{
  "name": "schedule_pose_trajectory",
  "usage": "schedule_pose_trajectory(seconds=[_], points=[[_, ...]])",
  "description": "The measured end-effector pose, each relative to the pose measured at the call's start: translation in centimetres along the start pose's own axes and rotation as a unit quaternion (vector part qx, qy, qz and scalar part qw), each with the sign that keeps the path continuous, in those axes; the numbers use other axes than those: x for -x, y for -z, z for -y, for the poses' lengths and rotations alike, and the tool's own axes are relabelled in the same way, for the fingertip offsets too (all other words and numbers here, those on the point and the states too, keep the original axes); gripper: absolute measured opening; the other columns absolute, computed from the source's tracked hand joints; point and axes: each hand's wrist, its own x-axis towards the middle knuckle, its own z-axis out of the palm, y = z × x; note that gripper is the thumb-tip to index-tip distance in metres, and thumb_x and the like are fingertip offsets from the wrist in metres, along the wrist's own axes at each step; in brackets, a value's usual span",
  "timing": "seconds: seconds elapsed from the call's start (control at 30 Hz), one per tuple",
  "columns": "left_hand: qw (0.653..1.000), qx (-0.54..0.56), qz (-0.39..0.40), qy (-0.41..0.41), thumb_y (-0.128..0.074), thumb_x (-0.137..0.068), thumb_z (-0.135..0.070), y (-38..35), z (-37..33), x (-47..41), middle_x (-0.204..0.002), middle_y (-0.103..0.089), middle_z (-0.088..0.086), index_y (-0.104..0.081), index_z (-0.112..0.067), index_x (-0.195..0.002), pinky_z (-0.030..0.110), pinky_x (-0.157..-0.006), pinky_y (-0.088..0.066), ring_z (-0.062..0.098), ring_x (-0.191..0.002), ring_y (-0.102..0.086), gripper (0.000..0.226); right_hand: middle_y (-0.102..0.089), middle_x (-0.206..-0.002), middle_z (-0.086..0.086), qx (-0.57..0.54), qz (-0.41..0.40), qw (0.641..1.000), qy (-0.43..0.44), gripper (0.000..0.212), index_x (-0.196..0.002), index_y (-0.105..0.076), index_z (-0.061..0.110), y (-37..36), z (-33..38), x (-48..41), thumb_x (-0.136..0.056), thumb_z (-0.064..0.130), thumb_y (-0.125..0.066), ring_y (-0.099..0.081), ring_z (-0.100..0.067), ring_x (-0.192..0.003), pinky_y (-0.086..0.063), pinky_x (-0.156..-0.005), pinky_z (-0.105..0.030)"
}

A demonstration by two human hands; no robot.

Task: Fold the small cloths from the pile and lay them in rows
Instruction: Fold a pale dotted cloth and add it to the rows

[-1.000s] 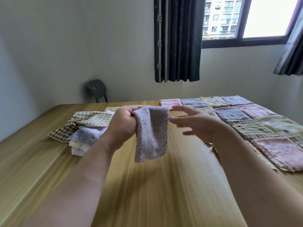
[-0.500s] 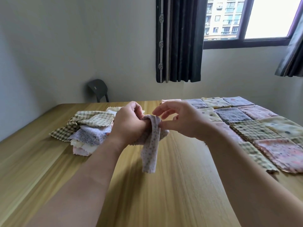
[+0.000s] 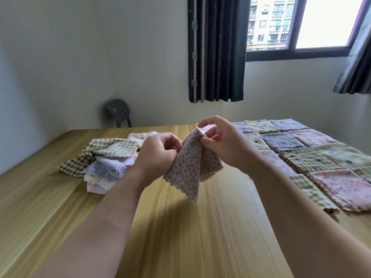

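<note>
Dotted cloth (image 3: 190, 167): hung in mid-air over the middle of the table (image 3: 200, 237), between both hands; pale lilac with small grey dots and a zigzag-cut edge; partly doubled over, drooping to a point above the tabletop, apart from it.
Left hand (image 3: 158, 155): curled around the cloth's left edge, gripping it.
Right hand (image 3: 224, 143): pinched the cloth's top corner between thumb and fingertips.
Step in hand: appeared to be mid-fold, not yet laid down.
Handling, as a judgement: looked very light, soft and limp, with no stiffness to keep a fold; seemed neither fragile nor slippery; would likely sag wherever left unsupported.
Where to take hold: best held at two neighbouring corners or along one edge, pulled gently taut, then brought corner to corner; probably needed pressing flat on the table to keep a crease.
Pile (image 3: 108, 161): lay on the table to the left, just behind the left hand; loose unfolded cloths in checks, dots and pale pink, heaped unevenly.
Rows (image 3: 313, 157): lay on the table to the right; folded squares set edge to edge in several lines, reaching toward the far edge.
Table: pale wood with a visible grain.
Room beyond: dark chair (image 3: 118, 112) behind the table's far edge, dark curtain (image 3: 216, 49) beside a window (image 3: 301, 23) showing an apartment block.
</note>
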Motion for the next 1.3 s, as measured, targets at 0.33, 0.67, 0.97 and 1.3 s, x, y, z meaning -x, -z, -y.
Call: schedule_pose_trajectory(seconds=[0.33,0.67,0.97,1.3], points=[[0.994,-0.022,0.096,0.040,-0.080,-0.086,-0.026,0.5,0.2,0.0,-0.089,-0.078,0.000,-0.080,-0.013,-0.096,0.038,-0.074,-0.064,0.014,-0.085,-0.074,0.016,-0.067,-0.098,-0.011,-0.006,-0.014,0.999,-0.046,0.029,-0.109,-0.063,0.041,0.1,0.0,-0.2,-0.098,0.014,-0.061,-0.067,-0.028,-0.095,-0.060,-0.087,-0.047],[0.970,-0.217,0.027,-0.108,-0.082,-0.079,-0.023,1.6,-0.5,-0.4,-0.078,-0.072,-0.005,-0.082,-0.023,-0.080,0.038,-0.065,-0.056,0.014,-0.075,-0.067,0.001,-0.056,-0.118,0.011,0.228,0.088,0.964,0.105,0.027,-0.099,-0.069,0.044,-0.1,1.0,0.1,-0.083,0.024,-0.077,-0.051,-0.012,-0.116,-0.049,-0.098,-0.035],[0.965,-0.223,0.043,-0.135,-0.082,-0.073,-0.008,2.3,-0.8,-0.4,-0.079,-0.073,-0.006,-0.083,-0.024,-0.081,0.036,-0.067,-0.056,0.010,-0.077,-0.067,0.018,-0.066,-0.099,0.002,0.351,0.129,0.927,0.024,0.021,-0.095,-0.073,0.020,0.1,2.2,0.7,-0.090,0.040,-0.069,-0.060,-0.019,-0.094,-0.054,-0.081,-0.038],[0.974,-0.210,0.075,-0.046,-0.084,-0.074,-0.007,3.1,-1.2,-0.3,-0.061,-0.065,-0.004,-0.081,-0.021,-0.074,0.013,-0.041,-0.035,0.001,-0.043,-0.050,0.015,-0.068,-0.081,0.006,0.376,0.121,0.919,-0.015,0.042,-0.096,-0.074,0.025,0.5,2.5,0.9,-0.091,0.063,-0.057,-0.062,-0.011,-0.071,-0.053,-0.058,-0.029]])
